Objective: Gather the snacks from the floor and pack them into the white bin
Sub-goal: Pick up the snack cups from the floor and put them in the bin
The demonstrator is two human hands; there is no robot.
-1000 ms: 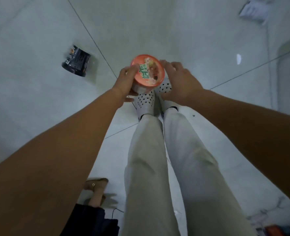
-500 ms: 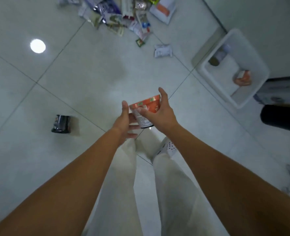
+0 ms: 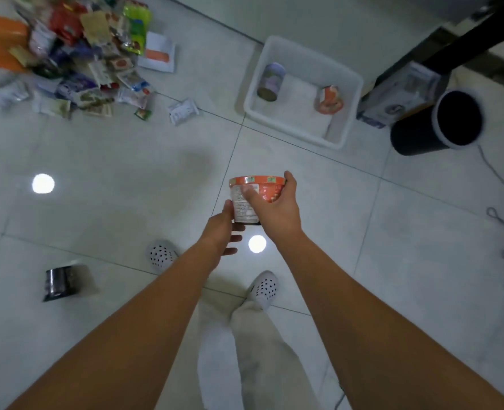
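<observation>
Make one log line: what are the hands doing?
right hand: grips orange round snack cup | left hand: touches cup's side | white plastic bin: cup not inside yet

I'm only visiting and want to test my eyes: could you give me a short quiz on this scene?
1. True or false: the white bin is empty.
2. Which hand's fingers curl round the noodle cup?
3. The black cup lies: A in the bin; B on the floor; C in a hand.
Key: 1 false, it holds a purple can and an orange tub. 2 the right hand. 3 B.
</observation>
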